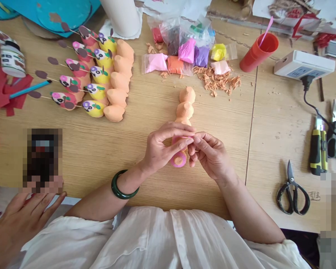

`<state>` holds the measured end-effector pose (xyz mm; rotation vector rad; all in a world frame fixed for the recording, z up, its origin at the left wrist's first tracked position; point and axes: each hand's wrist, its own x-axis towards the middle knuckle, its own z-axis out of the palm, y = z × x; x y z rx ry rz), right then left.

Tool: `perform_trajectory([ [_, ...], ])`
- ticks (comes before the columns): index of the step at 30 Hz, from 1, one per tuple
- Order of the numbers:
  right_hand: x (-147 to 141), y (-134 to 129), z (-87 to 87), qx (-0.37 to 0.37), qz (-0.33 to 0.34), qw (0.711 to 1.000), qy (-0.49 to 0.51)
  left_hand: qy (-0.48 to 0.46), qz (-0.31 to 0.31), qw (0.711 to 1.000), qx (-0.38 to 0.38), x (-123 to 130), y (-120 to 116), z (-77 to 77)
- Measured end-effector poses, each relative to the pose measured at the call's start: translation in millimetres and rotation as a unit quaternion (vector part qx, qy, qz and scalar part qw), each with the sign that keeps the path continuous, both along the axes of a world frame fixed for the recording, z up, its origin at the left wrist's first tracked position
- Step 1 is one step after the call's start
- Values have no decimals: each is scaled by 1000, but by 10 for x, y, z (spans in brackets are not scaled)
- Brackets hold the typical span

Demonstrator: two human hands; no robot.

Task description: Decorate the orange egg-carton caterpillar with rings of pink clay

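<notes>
A peach-coloured strip of rounded bumps (187, 96) lies lengthwise on the table in front of me, its near end covered in pink clay (178, 160) with a peach spot. My left hand (168, 144) curls over the middle of it, thumb and fingers closed around pink clay. The right hand (210, 151) meets it there, thumb and forefinger pinched at the edge of the same clay. Both sets of fingertips touch or nearly touch. What lies right between them is mostly hidden.
Painted bumpy strips with leaf-tipped sticks (92, 78) stand left. Bagged coloured clay (187, 50), peach crumbs (218, 79) and a red cup (259, 52) are behind. To the right lie scissors (292, 190), a cutter (318, 145) and a power strip (304, 65). Another person's hand (30, 213) rests left.
</notes>
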<state>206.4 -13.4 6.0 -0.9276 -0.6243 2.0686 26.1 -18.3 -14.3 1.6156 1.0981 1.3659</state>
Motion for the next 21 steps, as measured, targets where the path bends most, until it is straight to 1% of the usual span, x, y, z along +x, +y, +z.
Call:
perform_trajectory([
  [3,-1,-9,-9,-4,10,1000,3,15,4,1000,27,-18,22,-19],
  [6,4,-7,-12,-8,12,1000,7,11,-8,998,63,-23,34,-64],
  [7,6,-4,-11,-8,8,1000,7,0,-13,998,58,-19,33,-78],
  [8,8,-1,-11,-11,3,1000,7,-15,-9,1000,25,-14,31,-90],
  [10,11,4,-11,-16,-3,1000,6,-39,-24,999,5,-2,27,-101],
  [11,12,6,-11,-17,-1,1000,5,-35,-20,999,2,1,25,-102],
  [13,11,5,-12,-16,8,1000,3,-16,-20,999,23,3,25,-95],
  [15,10,1,-13,-10,19,1000,2,-8,-13,999,29,2,25,-85],
  [18,13,-3,-14,-5,25,1000,5,-12,-1,1000,21,6,18,-77],
  [21,21,-1,-19,-14,25,1000,2,-28,-7,1000,-3,16,11,-83],
])
